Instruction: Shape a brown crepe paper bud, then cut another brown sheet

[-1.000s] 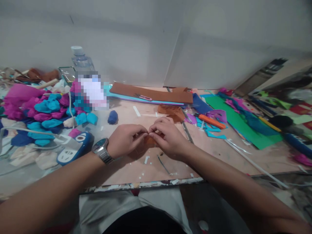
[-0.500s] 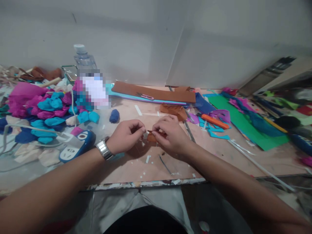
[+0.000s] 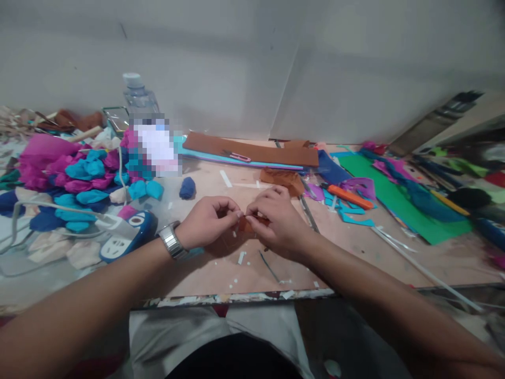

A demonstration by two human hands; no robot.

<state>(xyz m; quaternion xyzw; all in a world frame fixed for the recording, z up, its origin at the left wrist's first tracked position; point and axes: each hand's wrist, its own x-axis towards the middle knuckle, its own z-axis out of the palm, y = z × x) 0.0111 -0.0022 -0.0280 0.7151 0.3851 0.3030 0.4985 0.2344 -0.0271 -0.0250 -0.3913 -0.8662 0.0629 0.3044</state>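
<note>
My left hand (image 3: 207, 221) and my right hand (image 3: 278, 218) meet over the middle of the pink work board (image 3: 347, 252). Both pinch a small brown piece of paper (image 3: 246, 225) between their fingertips, just above the board. A metal wristwatch (image 3: 171, 241) is on my left wrist. Most of the brown piece is hidden by my fingers.
A heap of pink, teal and blue crumpled paper balls (image 3: 74, 179) lies at the left, with a water bottle (image 3: 138, 100) behind. A blue power strip (image 3: 124, 237) sits near my left wrist. Brown strips (image 3: 252, 150), an orange cutter (image 3: 347, 196) and green paper (image 3: 394, 197) lie to the right.
My hands stay together at the middle of the board. Their fingertips drew slightly apart and closed again on the brown piece. The view has shifted a little.
</note>
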